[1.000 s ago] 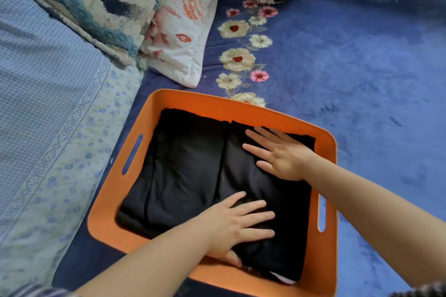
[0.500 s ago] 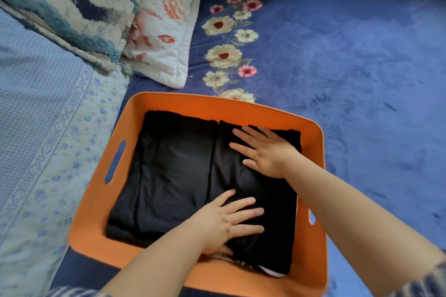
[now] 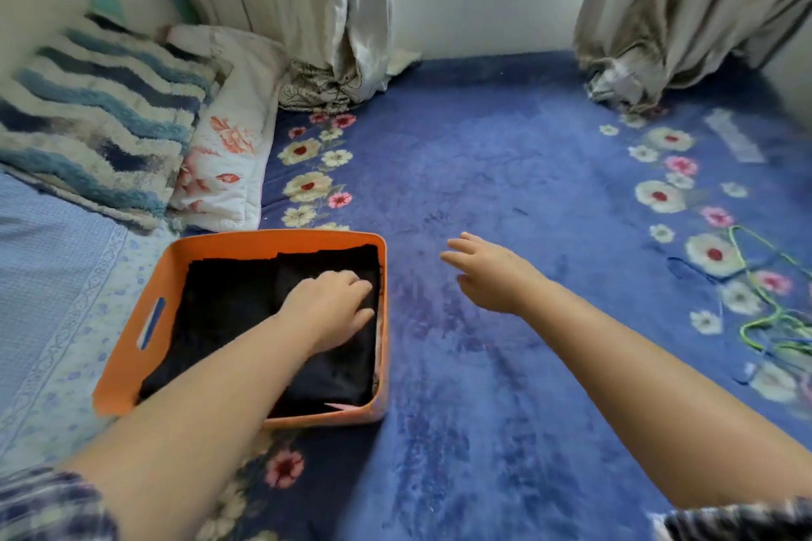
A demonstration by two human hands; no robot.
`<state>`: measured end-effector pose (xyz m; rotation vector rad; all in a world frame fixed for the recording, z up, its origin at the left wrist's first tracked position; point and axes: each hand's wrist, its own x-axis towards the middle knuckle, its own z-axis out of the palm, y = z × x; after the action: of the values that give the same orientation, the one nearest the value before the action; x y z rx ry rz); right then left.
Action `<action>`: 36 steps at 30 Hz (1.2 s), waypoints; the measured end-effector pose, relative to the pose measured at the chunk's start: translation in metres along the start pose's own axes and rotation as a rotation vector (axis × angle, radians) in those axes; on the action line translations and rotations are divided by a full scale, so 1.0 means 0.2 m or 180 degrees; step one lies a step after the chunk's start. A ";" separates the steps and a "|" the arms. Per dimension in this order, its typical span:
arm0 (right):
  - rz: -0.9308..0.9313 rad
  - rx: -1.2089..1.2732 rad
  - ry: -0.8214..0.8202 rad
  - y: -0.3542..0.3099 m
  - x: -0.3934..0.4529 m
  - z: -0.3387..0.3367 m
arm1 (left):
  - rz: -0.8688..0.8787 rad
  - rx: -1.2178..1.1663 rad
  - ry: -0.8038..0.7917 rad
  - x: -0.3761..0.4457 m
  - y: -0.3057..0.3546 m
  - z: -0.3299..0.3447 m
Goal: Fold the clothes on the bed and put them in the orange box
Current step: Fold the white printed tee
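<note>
Right hand (image 3: 492,275) lifted off black clothes (image 3: 246,303), now over blanket (image 3: 505,171) beside orange box (image 3: 175,264)

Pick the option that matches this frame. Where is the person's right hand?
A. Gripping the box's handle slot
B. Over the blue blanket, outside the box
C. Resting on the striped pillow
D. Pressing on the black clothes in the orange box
B: the right hand is open over the blue blanket, clear of the orange box; only the left hand is on the black clothes in the box.
</note>
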<state>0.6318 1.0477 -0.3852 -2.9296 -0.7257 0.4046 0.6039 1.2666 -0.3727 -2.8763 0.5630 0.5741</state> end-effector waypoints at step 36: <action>0.2842 -0.0467 0.2630 2.97 -3.67 -1.69 | 0.2244 -0.0546 0.2106 0.42 4.38 -2.66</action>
<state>0.3649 0.1686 0.0167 -2.9367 0.6789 -0.8125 0.5135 0.3178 0.0135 -2.9296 1.7209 -0.3250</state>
